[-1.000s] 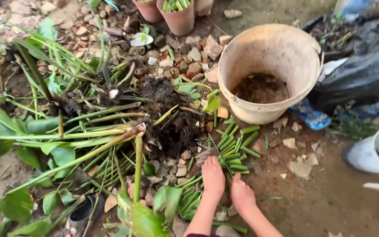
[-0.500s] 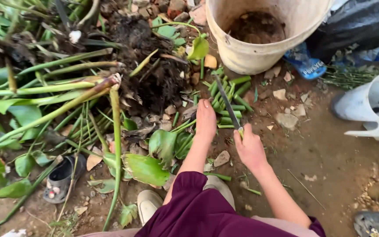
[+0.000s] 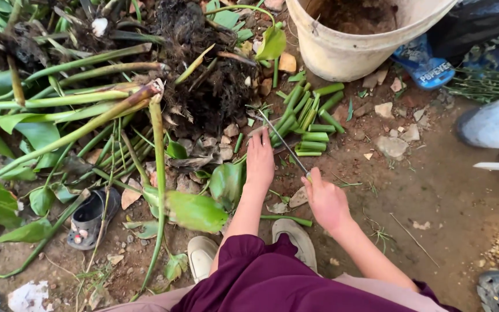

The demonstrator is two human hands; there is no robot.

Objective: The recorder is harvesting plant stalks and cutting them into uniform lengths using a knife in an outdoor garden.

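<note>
Bare, stony ground strewn with uprooted plants surrounds a crouching person cutting green stalks. Compared with 1 second ago, the view has drawn back from the cream bucket, and the right hand, then empty-looking, now grips a long knife whose blade lies across the pile of cut stems. The left hand rests flat, fingers together, pressing stalks beside the blade, just short of the dark root clump.
</note>
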